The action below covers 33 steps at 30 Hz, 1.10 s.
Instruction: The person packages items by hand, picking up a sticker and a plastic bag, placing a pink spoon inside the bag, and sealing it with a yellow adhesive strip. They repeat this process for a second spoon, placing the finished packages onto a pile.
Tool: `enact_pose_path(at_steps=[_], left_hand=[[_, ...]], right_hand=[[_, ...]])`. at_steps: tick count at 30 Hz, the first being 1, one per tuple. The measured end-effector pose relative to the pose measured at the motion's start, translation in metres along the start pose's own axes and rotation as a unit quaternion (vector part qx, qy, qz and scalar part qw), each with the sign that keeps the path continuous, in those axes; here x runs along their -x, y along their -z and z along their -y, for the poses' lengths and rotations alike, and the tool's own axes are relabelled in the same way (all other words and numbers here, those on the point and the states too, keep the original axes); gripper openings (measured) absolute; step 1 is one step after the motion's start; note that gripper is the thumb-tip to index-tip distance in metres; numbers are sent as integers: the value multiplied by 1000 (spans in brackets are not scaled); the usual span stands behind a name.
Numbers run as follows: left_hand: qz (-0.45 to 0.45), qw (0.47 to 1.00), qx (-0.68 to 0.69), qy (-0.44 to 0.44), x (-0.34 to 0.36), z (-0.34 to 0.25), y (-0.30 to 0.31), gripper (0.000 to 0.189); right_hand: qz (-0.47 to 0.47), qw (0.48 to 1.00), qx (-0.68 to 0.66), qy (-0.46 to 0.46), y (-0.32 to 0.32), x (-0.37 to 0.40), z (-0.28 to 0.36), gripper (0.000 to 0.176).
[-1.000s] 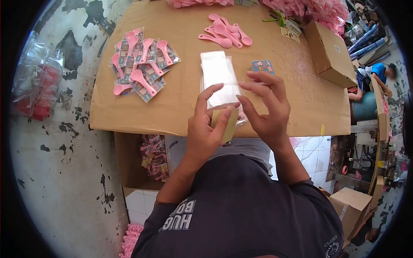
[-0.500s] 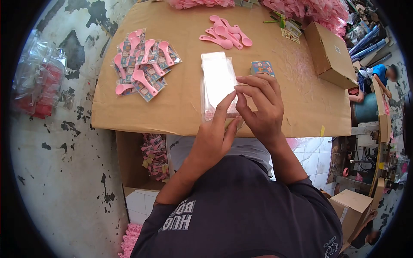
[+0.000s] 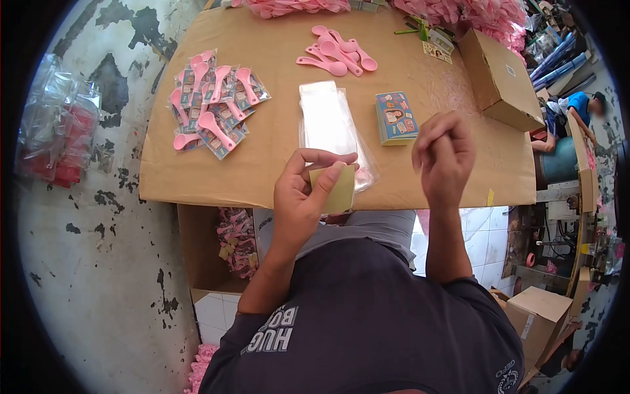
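My left hand (image 3: 303, 187) grips a small yellowish card (image 3: 336, 188) between thumb and fingers, at the table's near edge. Just behind it lies a stack of clear plastic bags (image 3: 326, 118). To the right, my right hand (image 3: 445, 157) is raised with its fingers curled together; whether anything is pinched in them is hidden. Close by on its left stands a stack of printed cards (image 3: 396, 117), blue on top with small pictures. Loose pink spoons (image 3: 337, 50) lie behind the bags. At the left, bagged cards with pink spoons (image 3: 213, 102) form a pile.
A cardboard box (image 3: 499, 82) stands at the table's right, with heaped pink spoons (image 3: 459, 13) behind. Green-handled scissors or a cutter (image 3: 423, 29) lie at the back. Plastic bags (image 3: 62, 125) hang on the left wall. Another person (image 3: 577, 108) sits at far right.
My right hand has parted from my left and swung right, uncovering the card stack. The yellowish card in my left hand now shows plainly. The camera view has shifted slightly.
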<state>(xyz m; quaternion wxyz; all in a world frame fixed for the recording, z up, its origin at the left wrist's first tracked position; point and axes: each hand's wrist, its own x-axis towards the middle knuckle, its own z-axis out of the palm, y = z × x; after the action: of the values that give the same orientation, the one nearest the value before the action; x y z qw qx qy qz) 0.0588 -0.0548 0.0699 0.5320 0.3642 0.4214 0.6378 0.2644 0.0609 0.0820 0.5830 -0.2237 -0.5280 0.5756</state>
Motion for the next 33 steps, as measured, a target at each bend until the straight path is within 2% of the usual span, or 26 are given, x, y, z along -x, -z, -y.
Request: enact_pose_path(at_steps=[1,3,6,7,9,12,18,21,25,27,33], left_hand=[[-1,1000,1,-1,-2,3,0,23],[-16,997,7,-80,-4,8,-1,20],[-25,996,-9,-89,-3,7,1,16],[-26,996,-9,-90,-2,7,4,16],[-8,996,-19,-83,0,10,11,15],[-8,999,12,-40,2,1,16,15],[-11,999,-27,-32,8,-9,22,16],[-8,998,-2,-63,9,-3,25,12],[3,995,-6,-95,8,9,32,7],[3,995,-2,-101,8,13,33,6],[13,992,70,-107,4,9,21,10]], right_hand=[[56,996,9,-62,-2,8,2,14],[94,987,126,-32,-23,22,-10,10],[127,979,131,-85,-42,32,-22,14],[128,979,130,-85,-46,32,-20,14],[159,968,109,-162,-52,31,-14,19],[165,967,98,-170,-54,27,-14,16],[169,959,103,-201,-50,19,-7,13],[187,968,75,-147,-47,20,-11,10],[208,967,74,-130,-43,19,-5,14],[226,965,114,-72,-40,18,-4,17],[225,965,102,-85,-32,17,3,12]])
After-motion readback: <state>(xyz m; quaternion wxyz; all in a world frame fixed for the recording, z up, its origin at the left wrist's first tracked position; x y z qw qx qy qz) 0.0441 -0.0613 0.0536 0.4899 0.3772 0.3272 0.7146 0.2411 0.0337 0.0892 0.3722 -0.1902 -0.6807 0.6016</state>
